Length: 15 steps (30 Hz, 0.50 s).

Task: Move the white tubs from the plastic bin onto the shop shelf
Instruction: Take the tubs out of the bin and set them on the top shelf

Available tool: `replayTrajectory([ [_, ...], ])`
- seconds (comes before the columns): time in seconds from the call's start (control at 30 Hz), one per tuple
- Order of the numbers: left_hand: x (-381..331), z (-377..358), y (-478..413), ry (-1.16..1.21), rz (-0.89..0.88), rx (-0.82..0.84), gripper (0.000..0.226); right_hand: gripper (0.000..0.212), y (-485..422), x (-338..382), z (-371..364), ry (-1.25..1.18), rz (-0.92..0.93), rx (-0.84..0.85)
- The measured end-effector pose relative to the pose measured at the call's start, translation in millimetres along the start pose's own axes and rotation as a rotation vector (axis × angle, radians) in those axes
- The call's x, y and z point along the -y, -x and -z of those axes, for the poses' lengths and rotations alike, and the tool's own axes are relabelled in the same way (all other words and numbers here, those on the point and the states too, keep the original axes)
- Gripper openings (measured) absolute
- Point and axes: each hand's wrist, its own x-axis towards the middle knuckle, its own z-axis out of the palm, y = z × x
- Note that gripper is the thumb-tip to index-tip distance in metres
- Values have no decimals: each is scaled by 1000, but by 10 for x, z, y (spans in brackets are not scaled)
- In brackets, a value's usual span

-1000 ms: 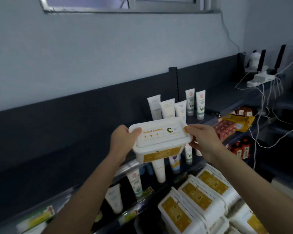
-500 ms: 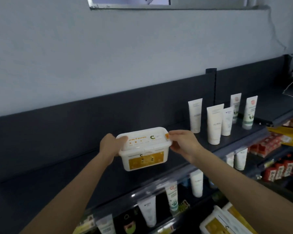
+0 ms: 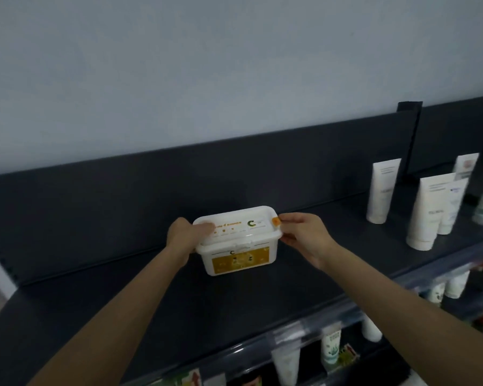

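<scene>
A white tub [image 3: 236, 240] with a yellow label on its front and an orange clip at its right end is over the dark shop shelf [image 3: 123, 310], close to the shelf's back panel. Whether its base touches the shelf I cannot tell. My left hand [image 3: 185, 237] grips the tub's left end, thumb on the lid. My right hand [image 3: 304, 235] holds the right end by the orange clip. The plastic bin is out of view.
Several white cosmetic tubes [image 3: 424, 213] stand on the same shelf to the right. More tubes [image 3: 331, 346] hang on the lower shelf behind a clear price rail [image 3: 290, 335]. A grey wall rises behind the shelf's dark back panel [image 3: 179, 176].
Both hands carried the tub up from above the bin and leftward over the top shelf, then farther in toward the back panel. The bin's tubs have dropped out of view.
</scene>
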Motion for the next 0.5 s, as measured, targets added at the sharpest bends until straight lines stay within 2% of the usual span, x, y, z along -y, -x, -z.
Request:
replayTrajectory([
  [0.2,209,545,-89,182,44,-56,58,22,-8,-24,-630,27,-10,103],
  [0.4,526,1115,-163,228,45,-100,13,23,-23,-99,-1224,81,-1,217],
  [0.47,597,1311,-173,221,48,-102,18,23,-26,-134,-1406,130,0,268],
  [0.5,627,1400,-166,188,42,-116,34,25,-24,-152,-1501,165,6,292],
])
